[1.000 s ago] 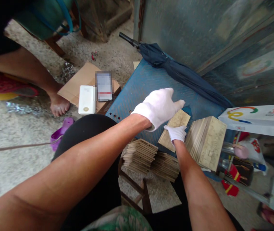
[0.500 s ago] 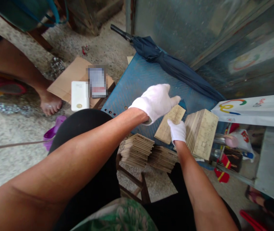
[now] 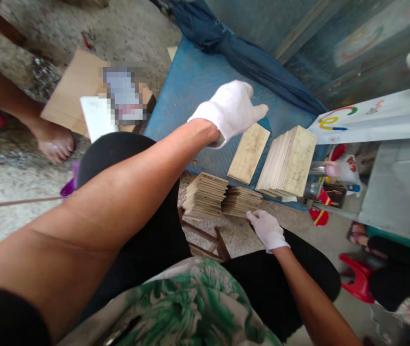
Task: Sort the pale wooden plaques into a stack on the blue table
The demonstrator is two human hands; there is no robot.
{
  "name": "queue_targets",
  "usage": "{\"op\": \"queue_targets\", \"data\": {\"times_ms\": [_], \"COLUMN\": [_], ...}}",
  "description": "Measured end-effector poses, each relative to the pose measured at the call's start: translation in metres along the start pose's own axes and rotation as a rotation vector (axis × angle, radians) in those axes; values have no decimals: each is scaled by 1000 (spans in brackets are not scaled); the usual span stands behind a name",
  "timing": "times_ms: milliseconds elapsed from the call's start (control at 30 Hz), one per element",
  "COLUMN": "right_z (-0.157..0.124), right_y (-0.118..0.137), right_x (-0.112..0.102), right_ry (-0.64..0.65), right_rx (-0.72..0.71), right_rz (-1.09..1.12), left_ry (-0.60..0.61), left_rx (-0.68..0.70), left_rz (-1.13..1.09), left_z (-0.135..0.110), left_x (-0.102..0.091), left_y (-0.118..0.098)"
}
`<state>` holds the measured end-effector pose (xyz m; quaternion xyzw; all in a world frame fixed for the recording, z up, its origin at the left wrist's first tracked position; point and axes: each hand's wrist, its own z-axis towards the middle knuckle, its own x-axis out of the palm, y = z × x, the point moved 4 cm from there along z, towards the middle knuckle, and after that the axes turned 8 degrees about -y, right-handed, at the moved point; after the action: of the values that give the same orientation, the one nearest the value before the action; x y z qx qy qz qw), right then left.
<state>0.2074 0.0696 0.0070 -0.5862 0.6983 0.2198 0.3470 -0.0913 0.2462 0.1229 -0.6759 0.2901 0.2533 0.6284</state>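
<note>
My left hand [image 3: 232, 109], in a white glove, hovers over the blue tabletop [image 3: 179, 91]. Its thumb side points right and its other fingers curl under; whatever they hold, if anything, is hidden. Just below it, a thin pale rectangular board [image 3: 248, 154] lies flat. A leaning row of similar boards [image 3: 293, 161] stands to the right. My gloved right hand [image 3: 267, 228] is lower down, fingers partly stretched and apart, fingertips at the right end of a lower stack of boards [image 3: 241, 202]. Beside that stack is another fanned stack [image 3: 204, 194].
A folded dark umbrella [image 3: 248, 67] lies along the table's far side. Cardboard [image 3: 66, 98] with a blurred phone-like item [image 3: 124, 93] and a white box [image 3: 97, 115] is at left. Another person's foot [image 3: 55, 142] rests nearby. A red stool [image 3: 356, 278] stands at lower right.
My right hand has left the flat board and moved down to the lower stack. My left hand stays above the board in much the same pose. The view has shifted downward.
</note>
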Motion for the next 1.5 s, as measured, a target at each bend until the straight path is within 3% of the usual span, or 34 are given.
{"op": "queue_targets", "data": {"times_ms": [100, 333, 500, 700, 1067, 1333, 1500], "right_z": [-16, -28, -25, -25, -21, -26, -22], "right_y": [-10, -6, 1, 4, -10, -2, 7], "right_x": [23, 54, 61, 61, 70, 75, 82], "right_ry": [25, -106, -106, -150, -164, -56, -2], "right_rx": [-101, -359, -400, -491, -440, -363, -429], "right_rz": [-99, -226, -365, -403, -269, -481, -470], "left_ry": [36, 104, 126, 178, 215, 275, 285], "left_rx": [16, 102, 174, 123, 96, 133, 146], "left_rz": [-1, 40, 138, 175, 192, 178, 188], "left_z": [-2, -6, -9, -4, -7, -9, -11], "left_x": [5, 19, 29, 40, 43, 46, 46], "left_y": [-7, -14, -13, -11, -13, -14, -13]}}
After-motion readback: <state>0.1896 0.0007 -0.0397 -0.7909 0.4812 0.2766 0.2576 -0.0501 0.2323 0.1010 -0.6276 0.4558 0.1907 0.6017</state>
